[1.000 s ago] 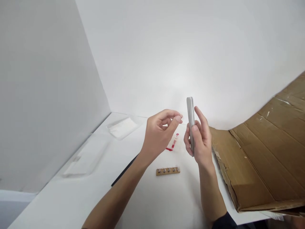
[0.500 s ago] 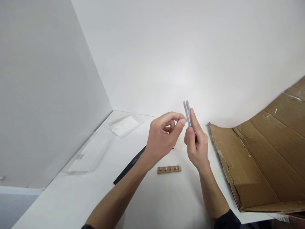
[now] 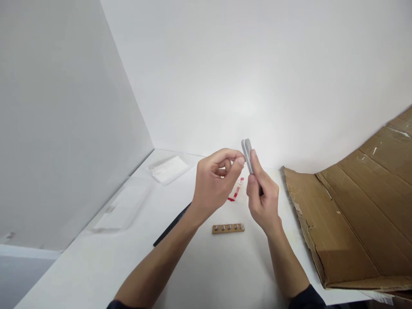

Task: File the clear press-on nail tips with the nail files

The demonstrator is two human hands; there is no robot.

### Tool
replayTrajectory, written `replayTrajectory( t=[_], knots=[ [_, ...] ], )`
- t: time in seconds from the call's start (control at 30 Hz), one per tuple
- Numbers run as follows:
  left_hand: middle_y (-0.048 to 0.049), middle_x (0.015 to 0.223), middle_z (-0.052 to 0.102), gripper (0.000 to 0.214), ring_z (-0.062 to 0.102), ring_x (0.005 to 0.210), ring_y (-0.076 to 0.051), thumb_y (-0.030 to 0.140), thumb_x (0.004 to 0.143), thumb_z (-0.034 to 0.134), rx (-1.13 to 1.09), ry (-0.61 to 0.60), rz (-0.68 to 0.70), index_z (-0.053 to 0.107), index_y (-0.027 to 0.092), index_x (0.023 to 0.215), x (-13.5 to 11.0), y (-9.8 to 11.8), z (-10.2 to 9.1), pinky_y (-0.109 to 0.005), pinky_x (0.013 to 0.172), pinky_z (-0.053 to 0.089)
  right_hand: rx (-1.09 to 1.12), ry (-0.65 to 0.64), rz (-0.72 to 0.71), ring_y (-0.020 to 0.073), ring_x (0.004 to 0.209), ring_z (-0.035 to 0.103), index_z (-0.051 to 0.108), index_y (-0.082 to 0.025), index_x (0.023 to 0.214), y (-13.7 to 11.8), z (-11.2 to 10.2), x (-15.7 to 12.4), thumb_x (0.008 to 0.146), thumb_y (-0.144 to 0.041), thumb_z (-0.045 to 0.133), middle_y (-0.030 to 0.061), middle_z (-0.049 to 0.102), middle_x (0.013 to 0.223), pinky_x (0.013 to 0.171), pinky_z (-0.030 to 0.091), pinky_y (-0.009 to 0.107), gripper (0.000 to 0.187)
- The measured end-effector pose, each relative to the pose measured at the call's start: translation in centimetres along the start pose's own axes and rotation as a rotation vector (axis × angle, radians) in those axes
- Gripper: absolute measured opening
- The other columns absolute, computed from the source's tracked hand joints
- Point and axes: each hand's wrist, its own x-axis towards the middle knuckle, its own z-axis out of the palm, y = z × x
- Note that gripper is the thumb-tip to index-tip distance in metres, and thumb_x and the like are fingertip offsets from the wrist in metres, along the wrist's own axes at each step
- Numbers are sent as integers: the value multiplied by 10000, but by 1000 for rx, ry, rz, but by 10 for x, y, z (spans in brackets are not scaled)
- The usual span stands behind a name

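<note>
Between the thumb and fingers of my right hand point(image 3: 265, 197) stands a grey nail buffer point(image 3: 247, 156), a slim flat bar with a white middle layer, tilted slightly left at its top. My left hand point(image 3: 215, 180) is closed in a pinch, its thumb and forefinger tips right against the buffer's left face. Whatever sits in that pinch is too small or hidden to make out. Below the hands, a brown strip point(image 3: 228, 228) bearing several small shiny metal pieces lies on the white table point(image 3: 206, 266).
Beyond the hands lies a clear packet with red print point(image 3: 237, 191). A black flat strip point(image 3: 170, 225) is partly under my left forearm. Clear plastic sleeves point(image 3: 170, 168) lie at the left back. Torn cardboard point(image 3: 347, 223) covers the right side; white walls point(image 3: 244, 77) close the back.
Both hands have shifted slightly left with the buffer, whose broad grey face now shows more. More of the red-printed packet is visible between them.
</note>
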Motion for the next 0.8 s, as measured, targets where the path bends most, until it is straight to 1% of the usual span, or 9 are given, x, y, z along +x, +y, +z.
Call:
replayTrajectory(
  t=[0.17,0.3,0.43,0.47,0.53,0.6,0.63,0.7,0.8],
  knots=[
    [24,650,586,173,433,536,-88,274,967,679,-24,-101,-13,710,210,809,-4,4,1,-211,444,368,-29,45,-12,168,564,383,447,-372,1661,-4,-3,-3,1105,-248,398,-36,372,672,541,411,314,571],
    [42,580,521,173,414,502,-80,286,969,702,-97,-104,-14,730,208,817,-7,10,-2,-214,441,366,-22,49,3,157,566,388,506,-350,1628,4,-8,-1,1097,-263,438,-32,421,676,546,426,311,542],
    [61,527,461,265,319,430,-58,395,967,731,-234,-172,-111,711,192,796,-6,15,-11,-220,382,270,-52,204,73,155,544,349,542,-342,1598,9,-11,1,1102,-290,422,-29,470,678,512,413,306,512],
    [71,513,435,296,280,414,-50,424,961,739,-275,-186,-147,699,188,787,-5,15,-12,-220,372,236,-64,239,45,152,535,344,523,-343,1610,7,-12,1,1102,-276,419,-35,466,672,503,404,300,523],
    [91,494,383,346,222,399,-35,469,938,763,-349,-220,-217,678,180,768,-2,14,-13,-217,365,188,-86,242,-87,143,529,356,479,-359,1638,2,-11,-1,1091,-215,432,-46,456,670,497,388,282,568],
    [103,489,352,366,197,397,-29,492,913,787,-395,-254,-272,673,175,768,1,12,-13,-213,367,167,-100,179,-228,136,545,384,471,-379,1641,-3,-10,-1,1073,-144,440,-48,442,681,502,377,268,615],
    [107,487,339,368,193,397,-29,497,900,799,-410,-267,-292,675,175,772,2,12,-13,-211,368,162,-109,144,-260,136,560,397,479,-380,1636,-4,-10,0,1067,-122,441,-46,438,691,510,380,266,625],
    [110,488,321,364,197,404,-32,494,884,815,-428,-275,-325,678,176,774,3,10,-13,-208,373,159,-139,122,-242,138,577,407,505,-361,1622,-3,-10,2,1065,-109,432,-43,432,702,527,392,271,616],
    [108,495,307,366,192,414,-31,483,886,814,-460,-288,-376,664,177,751,3,10,-15,-205,381,149,-155,162,-211,141,575,403,497,-347,1629,0,-11,4,1065,-117,445,-44,422,702,531,386,279,611]
  ],
)
